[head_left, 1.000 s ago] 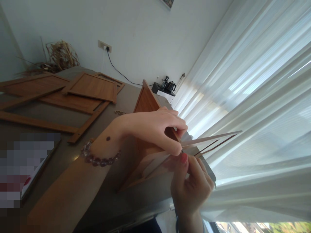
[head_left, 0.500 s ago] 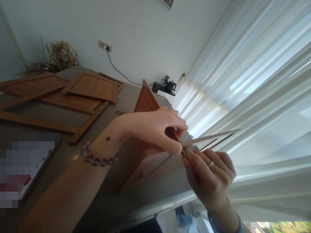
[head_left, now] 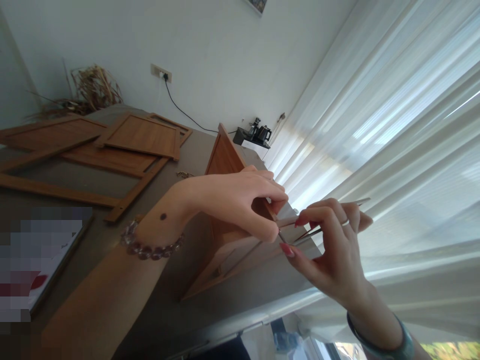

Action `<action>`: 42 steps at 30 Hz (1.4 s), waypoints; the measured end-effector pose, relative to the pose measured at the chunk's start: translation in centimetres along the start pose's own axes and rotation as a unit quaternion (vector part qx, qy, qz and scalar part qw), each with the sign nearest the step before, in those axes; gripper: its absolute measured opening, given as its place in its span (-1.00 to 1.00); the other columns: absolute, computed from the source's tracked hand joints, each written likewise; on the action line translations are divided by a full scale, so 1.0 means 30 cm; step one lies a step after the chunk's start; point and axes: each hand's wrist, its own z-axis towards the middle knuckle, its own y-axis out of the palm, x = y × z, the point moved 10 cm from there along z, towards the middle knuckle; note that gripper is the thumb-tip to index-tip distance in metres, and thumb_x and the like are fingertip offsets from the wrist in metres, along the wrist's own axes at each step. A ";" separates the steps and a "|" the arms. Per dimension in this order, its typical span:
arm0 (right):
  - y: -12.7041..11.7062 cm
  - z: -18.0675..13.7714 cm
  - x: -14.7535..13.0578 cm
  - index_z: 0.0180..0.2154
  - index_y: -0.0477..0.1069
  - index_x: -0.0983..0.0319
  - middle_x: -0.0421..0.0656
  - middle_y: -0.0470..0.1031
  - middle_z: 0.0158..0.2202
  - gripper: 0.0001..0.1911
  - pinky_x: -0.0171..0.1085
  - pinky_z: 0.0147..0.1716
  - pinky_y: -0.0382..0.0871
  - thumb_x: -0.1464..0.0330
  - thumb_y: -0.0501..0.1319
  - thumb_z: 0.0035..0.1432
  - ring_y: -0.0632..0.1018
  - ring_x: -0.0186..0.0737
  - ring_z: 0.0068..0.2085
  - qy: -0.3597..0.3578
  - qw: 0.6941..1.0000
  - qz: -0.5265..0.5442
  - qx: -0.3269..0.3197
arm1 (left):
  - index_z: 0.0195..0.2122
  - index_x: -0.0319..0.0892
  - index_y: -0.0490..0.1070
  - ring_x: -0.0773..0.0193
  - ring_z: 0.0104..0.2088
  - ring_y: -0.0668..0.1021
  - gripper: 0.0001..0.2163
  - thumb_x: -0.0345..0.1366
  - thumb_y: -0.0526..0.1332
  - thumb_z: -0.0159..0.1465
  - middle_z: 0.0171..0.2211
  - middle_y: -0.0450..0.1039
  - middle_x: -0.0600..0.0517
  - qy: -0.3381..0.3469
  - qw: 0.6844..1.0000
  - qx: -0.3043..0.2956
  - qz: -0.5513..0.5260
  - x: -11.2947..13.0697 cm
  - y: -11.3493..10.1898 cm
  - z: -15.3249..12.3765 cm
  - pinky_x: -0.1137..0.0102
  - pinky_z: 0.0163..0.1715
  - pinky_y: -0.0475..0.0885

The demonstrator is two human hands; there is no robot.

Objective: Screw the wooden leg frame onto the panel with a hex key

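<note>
In front of you is a grey-brown table (head_left: 195,150). On its left part, you have wooden panels (head_left: 144,136) and a wooden frame (head_left: 60,191), lying flat and partly overlapping. Near the middle lies a small gold-coloured thing (head_left: 183,174); beside it stands your wooden assembly (head_left: 225,155). Closer to you, one flat object (head_left: 52,265) is blurred.

We have passing room above the left hand (head_left: 232,200), before the wall (head_left: 210,55). On the surface (head_left: 198,149), a strip runs between the stacked wooden frames (head_left: 140,136) and the standing wooden panel (head_left: 227,155), though our left forearm (head_left: 112,285) bars it nearer us, and a small chain (head_left: 183,174) lies there. Our left thumb and right hand (head_left: 339,250) crowd the panel's corner; the curtain (head_left: 420,200) bounds the right side.
</note>
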 end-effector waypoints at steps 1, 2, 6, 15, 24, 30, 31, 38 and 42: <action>0.000 -0.008 0.014 -0.24 0.26 0.18 -0.20 0.31 -0.33 -0.62 -0.15 -0.25 0.04 -0.01 0.15 0.21 0.26 -0.20 -0.29 0.026 1.000 0.008 0.012 | -0.50 -0.14 0.21 0.19 -0.25 0.31 -0.82 -0.23 0.23 0.09 -0.47 0.25 0.11 -0.001 1.000 -0.001 -0.001 0.000 -0.001 0.000 0.29 -0.23 0.13; -0.002 -0.019 0.026 -0.21 0.24 0.18 -0.19 0.30 -0.31 -0.58 -0.15 -0.24 0.05 -0.03 0.18 0.17 0.27 -0.20 -0.28 0.048 0.998 0.019 0.028 | -0.50 -0.14 0.21 0.19 -0.25 0.31 -0.82 -0.23 0.22 0.10 -0.48 0.25 0.11 0.001 1.000 -0.006 -0.002 0.001 0.001 0.000 0.29 -0.22 0.13; -0.001 -0.067 0.060 -0.13 0.11 0.17 -0.15 0.23 -0.23 -0.45 -0.14 -0.25 0.13 0.01 0.30 0.05 0.29 -0.19 -0.25 0.121 0.980 0.110 0.114 | -0.49 -0.14 0.21 0.19 -0.24 0.30 -0.82 -0.22 0.20 0.11 -0.47 0.25 0.11 0.008 1.000 -0.017 -0.006 0.007 0.003 -0.002 0.29 -0.18 0.12; 0.064 -0.142 0.037 -0.31 0.21 0.17 -0.24 0.19 -0.37 -0.75 -0.22 -0.31 0.12 0.20 0.25 0.20 0.24 -0.27 -0.34 0.249 0.929 0.233 0.144 | -0.49 -0.14 0.20 0.20 -0.24 0.30 -0.82 -0.21 0.19 0.11 -0.45 0.26 0.10 0.002 1.000 -0.016 -0.002 0.002 0.001 -0.004 0.28 -0.16 0.13; 0.019 -0.086 -0.068 -0.31 0.30 0.18 -0.26 0.32 -0.41 -0.91 -0.18 -0.21 0.01 0.37 0.12 0.31 0.28 -0.24 -0.30 0.195 0.974 0.075 0.091 | -0.49 -0.14 0.19 0.18 -0.23 0.28 -0.82 -0.23 0.20 0.09 -0.44 0.25 0.09 -0.008 1.000 -0.006 -0.005 -0.003 0.004 -0.006 0.28 -0.18 0.13; -0.024 -0.069 -0.115 -0.23 0.40 0.14 -0.20 0.47 -0.33 -0.95 -0.14 -0.16 0.06 0.40 0.20 0.26 0.30 -0.17 -0.26 0.082 0.986 -0.074 0.125 | -0.49 -0.15 0.20 0.18 -0.22 0.29 -0.82 -0.25 0.21 0.11 -0.46 0.25 0.10 -0.004 1.000 -0.003 0.000 0.006 0.000 -0.007 0.30 -0.20 0.11; -0.033 -0.069 -0.114 -0.25 0.41 0.13 -0.20 0.46 -0.35 -0.96 -0.14 -0.15 0.05 0.39 0.22 0.25 0.31 -0.18 -0.26 0.074 0.984 -0.085 0.137 | -0.49 -0.15 0.21 0.18 -0.22 0.28 -0.82 -0.25 0.21 0.11 -0.46 0.25 0.10 -0.005 1.000 -0.004 -0.002 0.008 -0.001 -0.008 0.30 -0.20 0.11; -0.041 -0.067 -0.086 -0.24 0.46 0.14 -0.21 0.44 -0.32 -0.87 -0.14 -0.17 0.10 0.46 0.30 0.17 0.35 -0.22 -0.24 0.069 0.985 0.063 0.143 | -0.48 -0.15 0.23 0.18 -0.22 0.29 -0.81 -0.21 0.23 0.12 -0.46 0.28 0.10 0.002 1.000 -0.004 -0.007 0.006 0.000 -0.009 0.29 -0.20 0.12; -0.041 -0.076 -0.092 -0.28 0.48 0.14 -0.27 0.52 -0.38 -0.80 -0.16 -0.20 0.15 0.56 0.31 0.11 0.39 -0.23 -0.25 0.039 0.983 0.086 0.157 | -0.48 -0.14 0.23 0.18 -0.23 0.30 -0.80 -0.19 0.23 0.12 -0.46 0.28 0.10 0.007 1.000 -0.002 -0.002 0.001 0.004 -0.006 0.29 -0.19 0.12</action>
